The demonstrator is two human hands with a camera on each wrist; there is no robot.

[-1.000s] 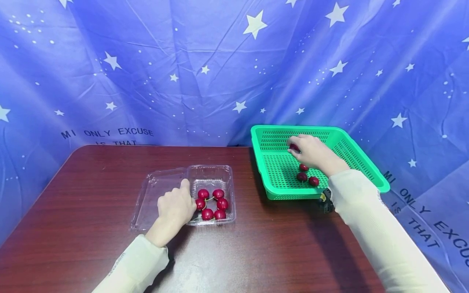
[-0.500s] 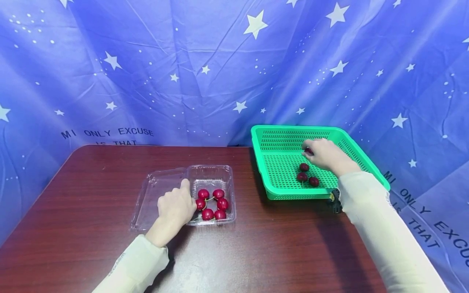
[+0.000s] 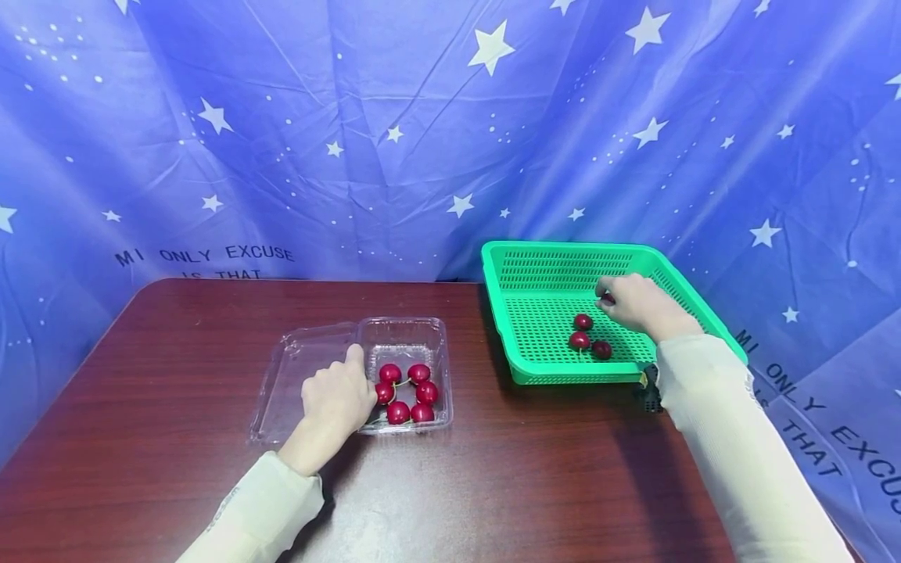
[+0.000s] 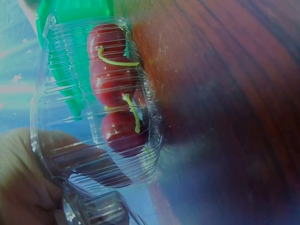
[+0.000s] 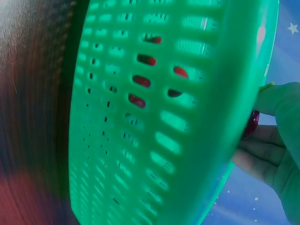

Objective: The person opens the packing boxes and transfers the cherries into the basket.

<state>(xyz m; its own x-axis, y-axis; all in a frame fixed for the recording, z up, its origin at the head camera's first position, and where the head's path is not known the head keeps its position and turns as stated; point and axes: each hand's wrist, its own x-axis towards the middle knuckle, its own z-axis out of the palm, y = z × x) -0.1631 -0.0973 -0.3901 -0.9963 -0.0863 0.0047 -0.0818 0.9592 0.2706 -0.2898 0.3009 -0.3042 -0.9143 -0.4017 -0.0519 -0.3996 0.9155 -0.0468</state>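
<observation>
My left hand (image 3: 336, 397) grips the left wall of a clear plastic clamshell box (image 3: 445, 352), at its hinge side. Several red cherries (image 3: 398, 413) with green stems lie in the near part of that box; the left wrist view shows them through its ribbed wall. Inside the green basket (image 3: 563, 367), toward its right side, my right hand (image 3: 642, 305) pinches one dark red cherry (image 3: 608, 299). In the right wrist view that held cherry (image 5: 253, 123) shows between thumb and fingers, partly hidden by the rim. Three loose cherries (image 3: 580, 340) sit on the basket floor.
The box's clear lid (image 3: 285, 391) lies folded open to the left on the brown wooden table (image 3: 493, 485). A blue curtain (image 3: 394, 180) with white stars hangs behind and beside the table. The basket's raised rim surrounds the right hand's work.
My right hand has moved right and slightly toward me within the basket, with the cherry held throughout. The left hand and the box have stayed in place.
</observation>
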